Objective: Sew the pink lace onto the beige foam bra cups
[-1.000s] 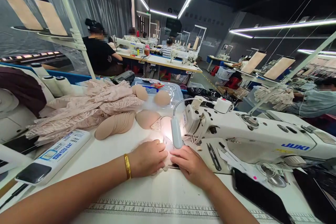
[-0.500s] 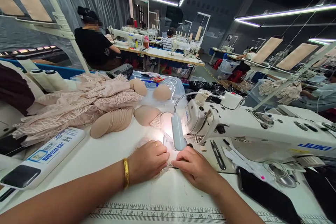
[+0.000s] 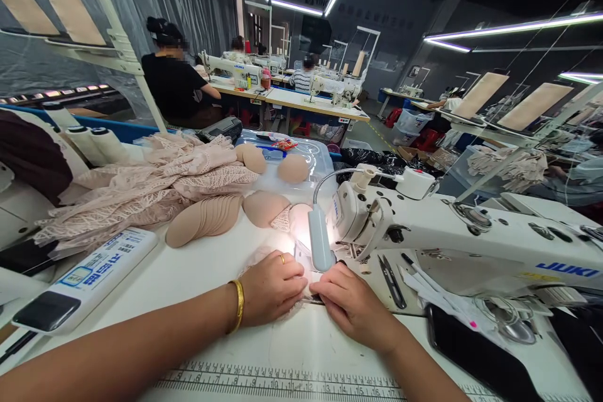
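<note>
From my end I read JUKI in blue along the arm of the sewing machine [image 3: 471, 226], with yellow lettering just below it that I can't make out. The same name stands small on the machine's head, and again on a far machine [image 3: 235, 68] beside a person in black [image 3: 172, 88]. On the back wall, the sign [image 3: 325, 1] gives me a logo and the letters YIN; the rest is too dim.

My view has the lace fabric [image 3: 254, 259] lying on the white table [image 3: 264, 355] under the lamp [image 3: 321, 242], partly covered by the hands. The left hand [image 3: 273, 289] rests over it, fingers bunched and bent; I can't tell whether they pinch the cloth or only press it. The right hand [image 3: 353, 301] is half curled, its fingertips at the fabric's edge, close to the left's; whether it grips anything I can't tell.

Along the table's near edge I read the ruler [image 3: 346, 384] from about 9 to 17. At left, a white device [image 3: 101, 273] carries large blue characters, too blurred for me. Beige cups [image 3: 202, 220] fan out beyond it. Snips [image 3: 392, 281] and a dark phone [image 3: 475, 352] lie right of the right hand.
</note>
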{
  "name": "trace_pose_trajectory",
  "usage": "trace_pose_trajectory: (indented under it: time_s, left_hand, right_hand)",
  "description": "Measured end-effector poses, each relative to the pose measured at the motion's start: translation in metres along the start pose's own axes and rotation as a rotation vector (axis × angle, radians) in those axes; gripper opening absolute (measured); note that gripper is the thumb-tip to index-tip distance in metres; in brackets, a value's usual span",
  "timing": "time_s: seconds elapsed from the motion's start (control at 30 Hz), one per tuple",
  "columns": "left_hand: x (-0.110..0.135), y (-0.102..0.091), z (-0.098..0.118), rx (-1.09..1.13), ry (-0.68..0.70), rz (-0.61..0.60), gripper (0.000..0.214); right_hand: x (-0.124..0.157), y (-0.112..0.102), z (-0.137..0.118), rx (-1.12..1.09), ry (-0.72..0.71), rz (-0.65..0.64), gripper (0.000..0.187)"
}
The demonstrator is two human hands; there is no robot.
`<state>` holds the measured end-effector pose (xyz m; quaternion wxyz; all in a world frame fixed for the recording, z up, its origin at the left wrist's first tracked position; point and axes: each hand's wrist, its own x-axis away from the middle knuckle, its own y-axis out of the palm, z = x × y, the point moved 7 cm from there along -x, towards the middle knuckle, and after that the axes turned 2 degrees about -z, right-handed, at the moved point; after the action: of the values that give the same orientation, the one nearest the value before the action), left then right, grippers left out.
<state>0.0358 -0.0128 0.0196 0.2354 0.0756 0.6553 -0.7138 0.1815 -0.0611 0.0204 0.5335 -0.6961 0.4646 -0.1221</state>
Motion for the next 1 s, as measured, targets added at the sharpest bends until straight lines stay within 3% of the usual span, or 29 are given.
trace_pose_trajectory:
  time_s: [0.23,0.53,0.73,1.0]
  left_hand:
    - [-0.014,0.0,-0.002,-0.02,0.038,-0.039,0.009]
    - [-0.033,0.001,-0.017,0.025,0.023,0.079,0.015]
    - [-0.039,0.003,-0.024,0.044,0.038,0.139,0.018]
    - [-0.04,0.005,-0.026,0.044,-0.009,0.112,0.015]
  right_hand:
    - [0.002,0.003,0.012,0.125,0.073,0.029,0.028]
    - [0.0,-0.004,0.026,0.223,0.194,0.085,0.027]
    - [-0.003,-0.008,0.029,0.256,0.224,0.102,0.027]
    - [-0.001,-0.006,0.026,0.266,0.22,0.071,0.029]
